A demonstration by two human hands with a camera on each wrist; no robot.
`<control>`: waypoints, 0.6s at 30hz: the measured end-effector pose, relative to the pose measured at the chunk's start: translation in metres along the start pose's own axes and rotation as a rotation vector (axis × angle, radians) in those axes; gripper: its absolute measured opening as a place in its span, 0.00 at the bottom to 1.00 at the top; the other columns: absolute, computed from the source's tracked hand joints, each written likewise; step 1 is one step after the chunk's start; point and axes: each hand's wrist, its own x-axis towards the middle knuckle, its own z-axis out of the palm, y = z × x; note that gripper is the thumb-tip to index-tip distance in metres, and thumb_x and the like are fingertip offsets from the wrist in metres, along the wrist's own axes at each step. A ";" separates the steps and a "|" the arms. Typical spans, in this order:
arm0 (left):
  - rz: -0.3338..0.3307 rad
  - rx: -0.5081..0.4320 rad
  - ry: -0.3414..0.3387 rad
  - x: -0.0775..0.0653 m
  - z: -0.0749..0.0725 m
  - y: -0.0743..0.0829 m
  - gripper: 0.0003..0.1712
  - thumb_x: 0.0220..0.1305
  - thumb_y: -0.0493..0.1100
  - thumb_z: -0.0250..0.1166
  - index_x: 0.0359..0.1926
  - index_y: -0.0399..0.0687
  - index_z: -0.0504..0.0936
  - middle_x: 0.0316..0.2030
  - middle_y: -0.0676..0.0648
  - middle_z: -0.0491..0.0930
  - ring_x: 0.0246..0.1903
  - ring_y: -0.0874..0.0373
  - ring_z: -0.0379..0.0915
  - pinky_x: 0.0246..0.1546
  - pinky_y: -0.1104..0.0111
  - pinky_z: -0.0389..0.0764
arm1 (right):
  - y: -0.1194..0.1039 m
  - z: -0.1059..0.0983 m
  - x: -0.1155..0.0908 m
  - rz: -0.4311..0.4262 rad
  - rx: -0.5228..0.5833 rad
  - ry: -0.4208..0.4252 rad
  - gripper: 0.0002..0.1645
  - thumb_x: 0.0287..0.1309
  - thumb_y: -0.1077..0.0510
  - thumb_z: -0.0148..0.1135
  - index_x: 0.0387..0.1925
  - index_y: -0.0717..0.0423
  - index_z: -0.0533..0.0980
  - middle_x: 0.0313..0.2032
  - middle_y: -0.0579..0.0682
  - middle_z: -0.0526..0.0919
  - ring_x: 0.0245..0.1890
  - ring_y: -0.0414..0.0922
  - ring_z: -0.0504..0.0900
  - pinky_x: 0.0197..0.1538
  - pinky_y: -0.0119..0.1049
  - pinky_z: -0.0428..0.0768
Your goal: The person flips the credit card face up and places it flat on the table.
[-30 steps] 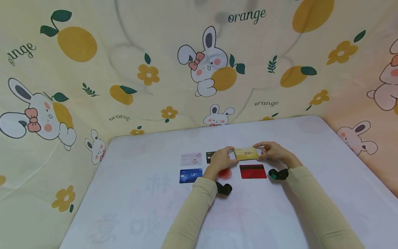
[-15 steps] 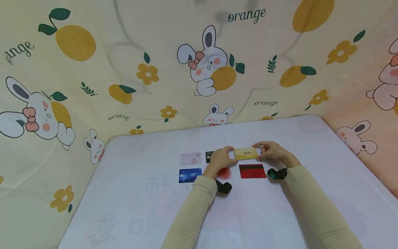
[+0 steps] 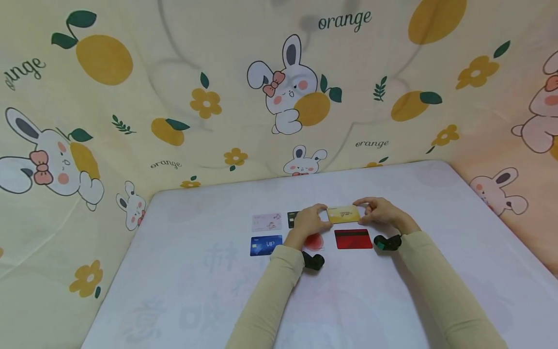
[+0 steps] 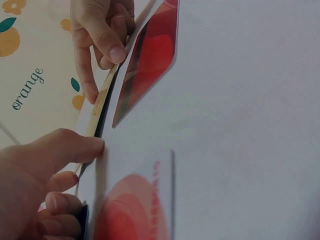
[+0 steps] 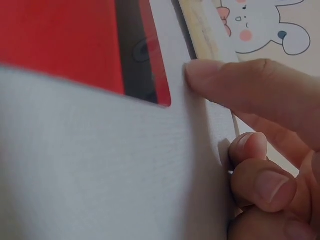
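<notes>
Both hands pinch a yellow card [image 3: 343,214] by its short ends, thumbs on the near side and index fingers on the far side. My left hand [image 3: 307,223] is at the card's left end, and my right hand [image 3: 383,213] at its right end. Seen edge-on in the left wrist view, the yellow card [image 4: 98,107] has a dark band of shadow along its lower edge. Just in front of it lies a red card [image 3: 353,239] with a black stripe. A dark card [image 3: 291,219] is partly hidden behind my left hand.
Further left lie a pale pink card [image 3: 267,222] and a blue VIP card [image 3: 266,245]. A card with a red circle [image 3: 314,242] sits partly under my left wrist. A patterned cloth [image 3: 196,145] stands behind the white table [image 3: 183,271].
The view has shifted very slightly; both hands keep the same hold on the yellow card, and the other cards stay where they were.
</notes>
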 end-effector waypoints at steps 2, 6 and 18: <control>-0.002 -0.002 0.000 0.000 -0.001 0.001 0.31 0.57 0.55 0.67 0.62 0.61 0.74 0.47 0.50 0.82 0.45 0.56 0.74 0.55 0.60 0.75 | 0.000 0.000 0.000 0.003 0.008 0.001 0.42 0.50 0.59 0.71 0.66 0.62 0.65 0.23 0.43 0.68 0.28 0.39 0.66 0.35 0.32 0.63; -0.004 -0.002 -0.002 -0.001 -0.001 0.001 0.31 0.57 0.55 0.67 0.63 0.61 0.74 0.49 0.50 0.82 0.46 0.55 0.74 0.56 0.59 0.75 | -0.001 0.000 -0.001 0.005 0.019 0.003 0.41 0.51 0.58 0.71 0.65 0.62 0.66 0.23 0.43 0.68 0.29 0.39 0.66 0.34 0.32 0.63; -0.022 -0.003 0.001 0.000 0.001 0.002 0.33 0.57 0.56 0.67 0.64 0.61 0.72 0.47 0.50 0.82 0.44 0.56 0.74 0.55 0.60 0.76 | -0.002 0.000 -0.002 -0.004 0.041 0.014 0.40 0.50 0.60 0.71 0.64 0.64 0.67 0.22 0.42 0.68 0.27 0.37 0.66 0.33 0.31 0.63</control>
